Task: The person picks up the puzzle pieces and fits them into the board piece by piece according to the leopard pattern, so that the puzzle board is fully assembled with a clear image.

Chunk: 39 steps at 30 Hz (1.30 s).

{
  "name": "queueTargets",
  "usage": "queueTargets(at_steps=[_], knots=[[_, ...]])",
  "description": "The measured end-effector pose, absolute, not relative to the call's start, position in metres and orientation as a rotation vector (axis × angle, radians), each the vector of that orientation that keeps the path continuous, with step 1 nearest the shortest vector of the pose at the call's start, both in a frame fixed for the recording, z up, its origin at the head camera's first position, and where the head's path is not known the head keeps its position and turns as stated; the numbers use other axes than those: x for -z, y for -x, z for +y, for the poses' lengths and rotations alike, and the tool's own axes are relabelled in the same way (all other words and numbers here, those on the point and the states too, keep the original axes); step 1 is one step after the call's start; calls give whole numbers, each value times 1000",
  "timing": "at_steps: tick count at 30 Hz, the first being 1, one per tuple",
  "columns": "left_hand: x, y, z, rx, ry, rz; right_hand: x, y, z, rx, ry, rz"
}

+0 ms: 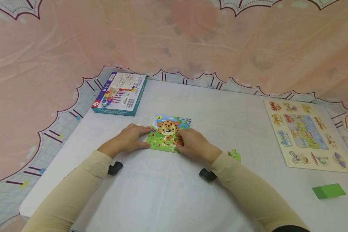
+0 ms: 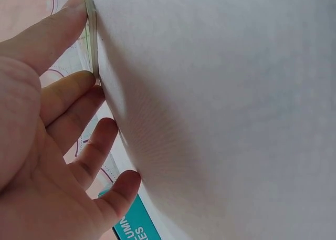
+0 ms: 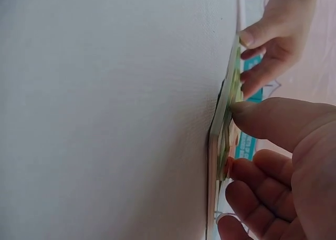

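Observation:
A square jigsaw puzzle point(image 1: 168, 127) with a cartoon leopard on green grass lies on the white table, in the middle of the head view. My left hand point(image 1: 127, 138) holds its thumb and fingers fairly straight, their tips against the puzzle's left edge. Over the lower right part, my right hand point(image 1: 195, 143) pinches a puzzle piece point(image 3: 229, 167) with orange on it, low against the board. The right fingers cover much of that corner. Partly behind the right sleeve lies a loose green puzzle piece point(image 1: 235, 155).
A boxed set point(image 1: 119, 91) with a teal side stands at the table's back left. On the right lies a cream picture board point(image 1: 290, 158) with small vehicles and toys. A green block point(image 1: 329, 191) sits nearer the front right. A patterned curtain point(image 1: 162, 38) hangs behind.

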State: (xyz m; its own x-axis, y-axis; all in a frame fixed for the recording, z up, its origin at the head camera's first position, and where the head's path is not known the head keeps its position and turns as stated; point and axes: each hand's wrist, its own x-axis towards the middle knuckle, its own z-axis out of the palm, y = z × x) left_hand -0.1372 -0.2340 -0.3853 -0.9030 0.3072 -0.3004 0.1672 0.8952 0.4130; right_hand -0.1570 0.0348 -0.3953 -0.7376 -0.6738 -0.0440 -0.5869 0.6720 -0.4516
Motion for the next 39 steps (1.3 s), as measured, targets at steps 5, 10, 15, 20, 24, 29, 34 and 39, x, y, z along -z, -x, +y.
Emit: queueTargets(at_steps=[5, 10, 15, 20, 24, 29, 34, 39], knots=[[386, 137, -234, -546, -346, 2696, 395, 158, 30, 601, 1029, 2672], [386, 137, -235, -546, -343, 2693, 395, 159, 26, 578, 1029, 2674], [386, 138, -235, -541, -350, 2693, 393, 158, 22, 577, 1010, 2660], [385, 137, -234, -543, -353, 2694, 392, 158, 19, 568, 1004, 2656], [384, 137, -234, -541, -354, 2696, 391, 158, 17, 557, 1003, 2663], [385, 137, -234, -539, -357, 2701, 391, 159, 15, 557, 1009, 2663], [385, 137, -234, -541, -351, 2705, 391, 159, 12, 545, 997, 2664], [385, 137, -234, -538, -346, 2705, 390, 159, 8, 544, 989, 2660]])
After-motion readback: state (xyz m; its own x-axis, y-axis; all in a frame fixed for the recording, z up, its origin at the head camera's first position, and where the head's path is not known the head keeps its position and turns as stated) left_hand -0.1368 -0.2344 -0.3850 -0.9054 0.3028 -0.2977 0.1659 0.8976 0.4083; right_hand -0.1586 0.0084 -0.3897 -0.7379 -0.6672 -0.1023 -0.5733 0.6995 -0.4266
